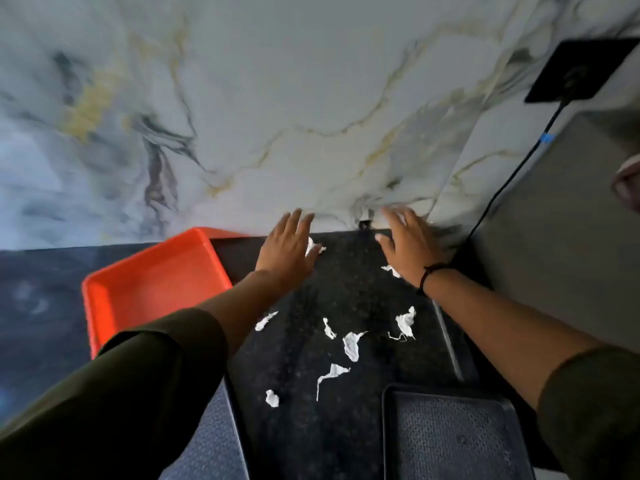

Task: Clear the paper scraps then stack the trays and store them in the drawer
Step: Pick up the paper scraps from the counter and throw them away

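Several white paper scraps [351,344] lie scattered on the dark speckled counter [311,427]. My left hand [287,247] is stretched flat at the counter's far edge, fingers apart, with one scrap [313,247] peeking out beside it. My right hand [408,244] is also spread flat near the wall, next to another scrap [391,270]. An orange tray [100,306] sits empty at the left. A black textured tray [450,438] lies at the near right. Part of a second dark tray [214,445] shows under my left sleeve.
A marble-patterned wall [311,98] rises behind the counter. A black socket plate [585,69] with a black cable [512,174] hangs at the right, beside a grey appliance side [554,237]. A metal strip [450,344] runs along the counter's right edge.
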